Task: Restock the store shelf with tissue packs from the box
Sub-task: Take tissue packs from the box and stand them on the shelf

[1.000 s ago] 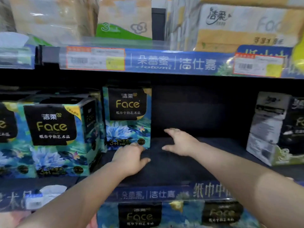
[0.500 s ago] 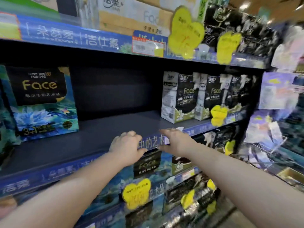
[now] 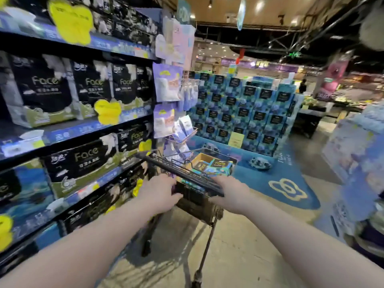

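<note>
A black wire cart [image 3: 187,173] stands in the aisle in front of me. In it sits an open cardboard box [image 3: 202,160] with blue floral Face tissue packs [image 3: 216,167] inside. My left hand [image 3: 160,191] and my right hand [image 3: 231,193] both reach out level toward the near edge of the cart, fingers loosely extended, holding nothing. Whether they touch the cart is unclear through the blur. The store shelf [image 3: 83,129] with black Face tissue packs [image 3: 83,161] runs along my left.
A tall stacked display of blue tissue packs [image 3: 243,113] stands beyond the cart on a blue floor mat [image 3: 286,188]. Hanging purple packets [image 3: 166,84] cover the shelf end. Another product stack [image 3: 357,154] is at the right. Concrete floor lies around the cart.
My view has swung right from the bare shelf space to the aisle and cart. Both hands left the shelf edge and now reach toward the cart, still holding nothing.
</note>
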The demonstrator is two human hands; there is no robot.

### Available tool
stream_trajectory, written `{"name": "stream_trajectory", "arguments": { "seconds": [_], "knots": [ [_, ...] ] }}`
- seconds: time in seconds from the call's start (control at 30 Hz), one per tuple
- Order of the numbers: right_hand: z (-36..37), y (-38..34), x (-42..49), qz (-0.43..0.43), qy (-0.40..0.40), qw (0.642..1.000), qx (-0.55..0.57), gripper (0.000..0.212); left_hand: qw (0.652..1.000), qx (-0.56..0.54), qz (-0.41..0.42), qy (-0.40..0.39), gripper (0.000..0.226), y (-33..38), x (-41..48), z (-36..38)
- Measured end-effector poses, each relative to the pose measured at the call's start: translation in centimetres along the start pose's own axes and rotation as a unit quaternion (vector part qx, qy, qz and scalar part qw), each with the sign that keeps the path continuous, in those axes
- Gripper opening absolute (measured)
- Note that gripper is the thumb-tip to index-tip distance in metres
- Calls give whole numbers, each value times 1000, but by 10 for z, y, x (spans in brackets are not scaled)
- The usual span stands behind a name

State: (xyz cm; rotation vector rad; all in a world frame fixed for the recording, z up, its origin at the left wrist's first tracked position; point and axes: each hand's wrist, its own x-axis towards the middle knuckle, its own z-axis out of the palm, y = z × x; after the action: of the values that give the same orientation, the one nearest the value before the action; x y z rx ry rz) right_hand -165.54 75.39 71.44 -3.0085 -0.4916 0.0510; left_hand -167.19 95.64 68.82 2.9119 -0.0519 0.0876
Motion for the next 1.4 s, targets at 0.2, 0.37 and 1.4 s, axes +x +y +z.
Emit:
{"name": "stream_trajectory", "arguments": {
  "seconds": [0.2,0.37,1.4],
  "knots": [
    [1,104,-52,84,-6,996,39,65,993,27,100,-49,52,120,28,33],
    [15,176,-62,143,-11,988,55,67,984,35,156,-78,49,191,67,64],
    [28,510,371,22,-126,991,37,67,986,11,-41,-163,52,273,508,217]
  ]
}}
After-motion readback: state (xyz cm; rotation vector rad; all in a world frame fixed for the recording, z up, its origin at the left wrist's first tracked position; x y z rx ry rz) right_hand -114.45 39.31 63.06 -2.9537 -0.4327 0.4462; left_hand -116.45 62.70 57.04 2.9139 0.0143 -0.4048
